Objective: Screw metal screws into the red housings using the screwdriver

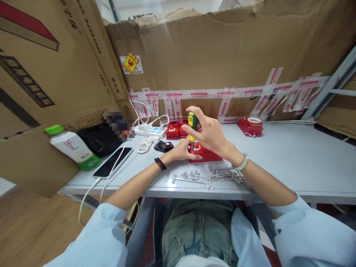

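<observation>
My right hand (210, 133) is closed round the green and yellow handle of a screwdriver (192, 126), which stands upright with its tip down on a red plastic part (207, 155). My left hand (182, 151) rests against the left side of that red part, fingers pressed on it. Loose screws (190, 175) and long metal bolts (222, 174) lie on the grey table (292, 159) just in front of the part.
More red parts (174, 130) and another one (250, 126) sit at the back. A white power strip (151, 130), a phone (113, 162) on a white cable, a green-capped bottle (72, 147) and a black bag (101, 139) lie to the left. Cardboard walls surround the table.
</observation>
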### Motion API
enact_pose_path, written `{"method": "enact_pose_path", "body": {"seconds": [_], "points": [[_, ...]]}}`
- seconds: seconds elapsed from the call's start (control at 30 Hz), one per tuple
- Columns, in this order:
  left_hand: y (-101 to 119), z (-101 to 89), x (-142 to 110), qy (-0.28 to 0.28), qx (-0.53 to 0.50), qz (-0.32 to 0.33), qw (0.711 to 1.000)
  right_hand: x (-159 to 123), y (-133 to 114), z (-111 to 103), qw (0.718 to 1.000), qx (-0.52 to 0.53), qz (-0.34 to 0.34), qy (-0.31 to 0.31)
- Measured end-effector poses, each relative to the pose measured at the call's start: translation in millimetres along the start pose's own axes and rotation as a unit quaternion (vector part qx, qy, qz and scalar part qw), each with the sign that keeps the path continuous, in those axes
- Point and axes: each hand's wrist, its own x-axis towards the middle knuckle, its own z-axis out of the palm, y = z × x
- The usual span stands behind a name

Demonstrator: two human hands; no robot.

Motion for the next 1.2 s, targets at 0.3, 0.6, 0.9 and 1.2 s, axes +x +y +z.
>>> {"method": "enact_pose_path", "body": {"seconds": [0.3, 0.6, 0.9, 1.2], "points": [[0, -0.6, -1, 0.003, 0.024, -0.022, 0.999, -1, 3, 0, 1.0, 0.001, -0.009, -0.013], [0, -0.9, -2, 0.014, 0.021, -0.016, 1.0, 2, 6, -10, 0.991, 0.119, -0.026, -0.055], [-2, -0.6, -1, 0.006, 0.014, -0.011, 1.0, -1, 5, -4, 0.994, 0.098, -0.026, -0.038], [-4, 0.2, -1, 0.013, 0.032, -0.033, 0.999, -1, 7, -6, 0.999, 0.03, -0.004, -0.01]]}}
